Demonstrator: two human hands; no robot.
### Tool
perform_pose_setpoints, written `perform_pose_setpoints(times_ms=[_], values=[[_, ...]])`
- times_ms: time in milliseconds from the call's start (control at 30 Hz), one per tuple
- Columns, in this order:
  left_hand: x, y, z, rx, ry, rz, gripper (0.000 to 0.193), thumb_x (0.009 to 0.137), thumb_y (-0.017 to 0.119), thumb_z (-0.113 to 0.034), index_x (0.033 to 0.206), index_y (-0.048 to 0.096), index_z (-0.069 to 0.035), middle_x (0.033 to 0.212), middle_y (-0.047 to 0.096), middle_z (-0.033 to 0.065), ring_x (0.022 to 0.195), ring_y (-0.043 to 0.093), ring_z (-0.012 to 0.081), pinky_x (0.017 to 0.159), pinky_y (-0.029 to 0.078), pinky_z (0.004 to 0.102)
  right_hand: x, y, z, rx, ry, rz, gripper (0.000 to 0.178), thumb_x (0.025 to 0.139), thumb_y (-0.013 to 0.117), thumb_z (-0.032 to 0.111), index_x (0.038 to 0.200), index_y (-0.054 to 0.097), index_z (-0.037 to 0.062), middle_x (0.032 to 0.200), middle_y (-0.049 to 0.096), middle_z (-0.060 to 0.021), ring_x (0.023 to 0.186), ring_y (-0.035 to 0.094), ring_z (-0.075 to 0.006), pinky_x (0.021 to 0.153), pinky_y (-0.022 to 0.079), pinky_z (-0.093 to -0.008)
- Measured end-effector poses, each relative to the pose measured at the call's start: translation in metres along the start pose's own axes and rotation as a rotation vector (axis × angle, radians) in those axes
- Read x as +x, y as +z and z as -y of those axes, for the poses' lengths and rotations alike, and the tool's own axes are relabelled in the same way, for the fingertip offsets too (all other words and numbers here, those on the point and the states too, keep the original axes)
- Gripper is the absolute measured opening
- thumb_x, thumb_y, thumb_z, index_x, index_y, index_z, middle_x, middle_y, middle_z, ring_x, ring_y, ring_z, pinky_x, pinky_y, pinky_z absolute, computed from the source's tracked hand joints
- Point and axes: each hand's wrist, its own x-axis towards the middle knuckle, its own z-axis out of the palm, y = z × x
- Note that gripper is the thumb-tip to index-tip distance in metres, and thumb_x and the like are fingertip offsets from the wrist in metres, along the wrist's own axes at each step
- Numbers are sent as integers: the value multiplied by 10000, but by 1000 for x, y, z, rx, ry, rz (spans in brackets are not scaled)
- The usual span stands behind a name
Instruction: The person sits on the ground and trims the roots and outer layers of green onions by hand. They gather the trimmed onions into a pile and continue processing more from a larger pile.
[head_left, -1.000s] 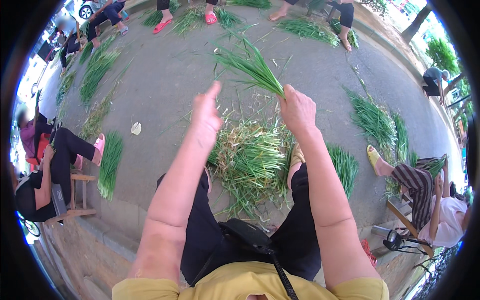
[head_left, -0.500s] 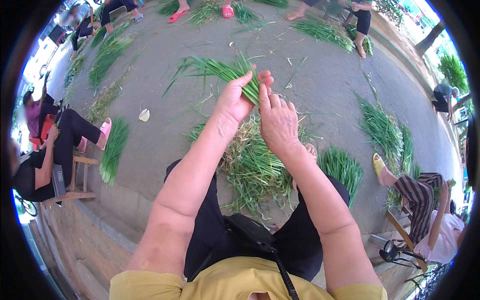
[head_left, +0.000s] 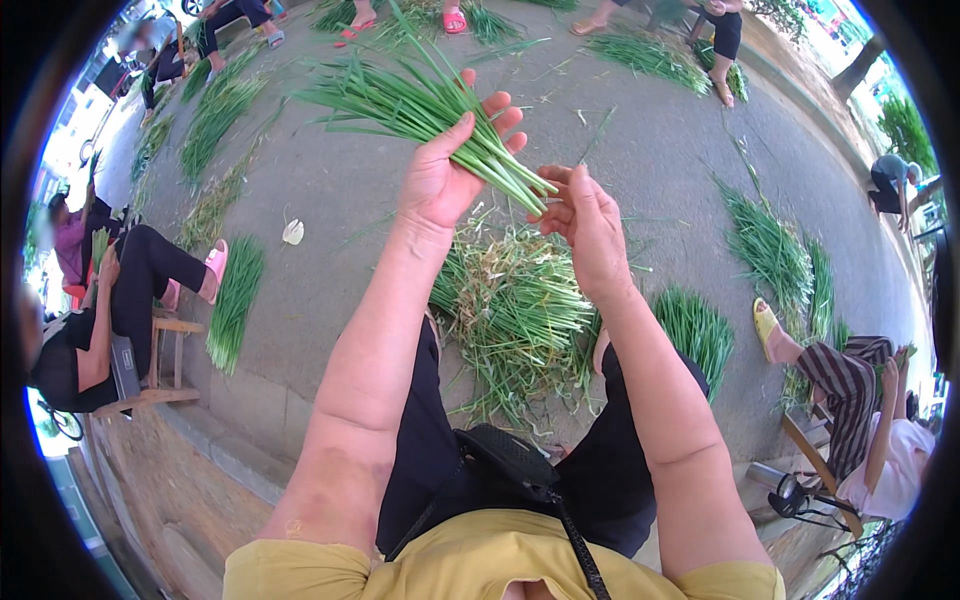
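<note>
A bunch of green chives (head_left: pixel 405 105) lies across my left hand (head_left: pixel 445 180), under the thumb, with the fingers partly spread behind it. Its leaf tips fan to the upper left, and the pale stalk ends point down and right. My right hand (head_left: pixel 590 225) is at those stalk ends, thumb and fingers drawn together; I cannot make out what is between them. Below both hands, a loose heap of chives (head_left: pixel 520 300) with yellowed leaves lies on the ground between my legs.
A neat pile of chives (head_left: pixel 692 335) lies by my right leg. More chives lie left (head_left: pixel 235 300) and right (head_left: pixel 765 245). People sit around on low chairs, one wooden chair (head_left: pixel 165 360) at left. A black bag (head_left: pixel 505 460) rests on my lap.
My left hand has moved up and left with the chives, turning the bunch so more of its stalks show. My right hand has shifted right and its fingers have curled in.
</note>
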Motion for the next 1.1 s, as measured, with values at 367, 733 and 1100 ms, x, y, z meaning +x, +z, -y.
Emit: perform_pose_setpoints(times_ms=[367, 733, 1100], values=[[-4, 14, 10, 44, -42, 71, 515, 909, 527, -80, 1387, 345, -142, 1288, 496, 182, 1244, 445, 348, 1026, 385, 504, 5, -1, 2, -247, -312, -6, 258, 811, 642, 68, 1062, 641, 7, 1011, 659, -33, 864, 589, -91, 798, 472, -266], [-6, 10, 23, 165, -112, -8, 545, 886, 575, -60, 1380, 346, -83, 1170, 570, 175, 1139, 535, 333, 980, 451, 454, 4, -2, 16, -981, -903, -74, 273, 666, 742, 94, 927, 697, 164, 1006, 589, -56, 972, 552, -247, 857, 417, -379], [-10, 15, 33, 276, -184, -52, 487, 880, 598, -75, 1330, 415, -38, 1176, 573, 143, 1091, 559, 269, 936, 484, 386, 7, -4, 18, -1261, -1108, -66, 181, 680, 714, 128, 854, 666, 123, 1021, 575, -39, 999, 526, -257, 874, 373, -412]])
